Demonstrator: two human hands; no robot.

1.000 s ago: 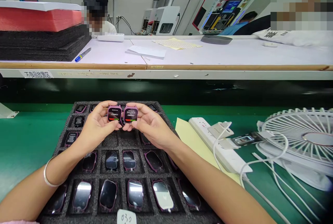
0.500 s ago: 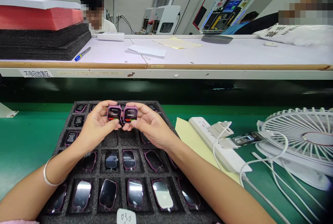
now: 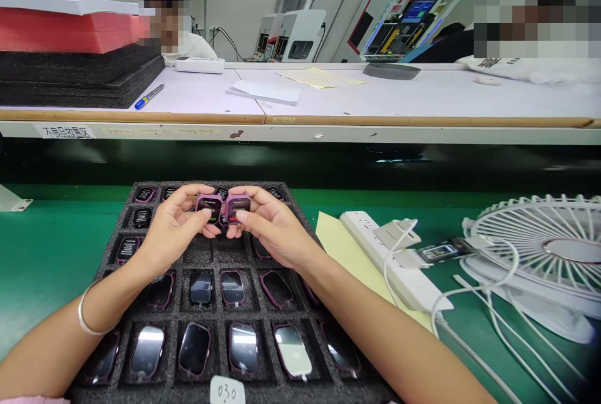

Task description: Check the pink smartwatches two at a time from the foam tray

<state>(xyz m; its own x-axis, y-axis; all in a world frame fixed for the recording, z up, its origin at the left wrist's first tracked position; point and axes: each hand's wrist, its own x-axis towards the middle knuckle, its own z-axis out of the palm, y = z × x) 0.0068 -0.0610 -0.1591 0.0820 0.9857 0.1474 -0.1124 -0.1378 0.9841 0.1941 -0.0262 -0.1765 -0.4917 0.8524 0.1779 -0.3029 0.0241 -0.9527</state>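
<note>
My left hand [image 3: 181, 219] grips a purple-framed smartwatch [image 3: 207, 202], its thumb lying on the lit screen. A matching smartwatch [image 3: 238, 203] is held by my right hand [image 3: 267, 223], whose thumb rests on that screen too. The two watches are side by side above a black foam tray [image 3: 218, 312], screens facing me, with small text on them too fine to read. Several purple-framed watches sit in the tray's compartments, the front ones with dark screens, some farther ones showing text. A white label [image 3: 228, 390] marked 030 is at the tray's front edge.
Right of the tray are a yellow sheet [image 3: 331, 228], a white power strip [image 3: 397, 260] with cables, and a white fan [image 3: 539, 247]. A raised shelf [image 3: 328, 97] spans the back, bearing foam blocks [image 3: 70, 31], a pen [image 3: 149, 96] and papers. Two people are beyond it.
Both thumbs have moved up onto the watch screens, covering part of them. The watches have shifted slightly. The person at the back left has moved a little.
</note>
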